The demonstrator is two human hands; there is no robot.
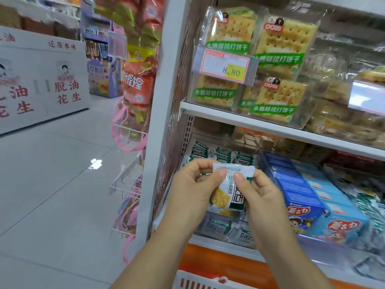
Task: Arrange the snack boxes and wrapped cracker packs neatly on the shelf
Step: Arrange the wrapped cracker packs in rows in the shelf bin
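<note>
While both hands are hovering before the lower shelf (218, 246), one small cracker pack (229, 192) is hanging between them, long axis running top to bottom, crimped end pointing up. Both the left hand (192, 184) and right hand (259, 191) are pinching that top edge. Two rows of blue boxes (302, 184) are sitting just right; four big cracker packs (285, 38) are sitting above.

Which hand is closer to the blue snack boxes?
The right hand. It pinches the wrapped cracker pack just left of the blue snack boxes; the left hand pinches the pack's other side, farther away.
</note>
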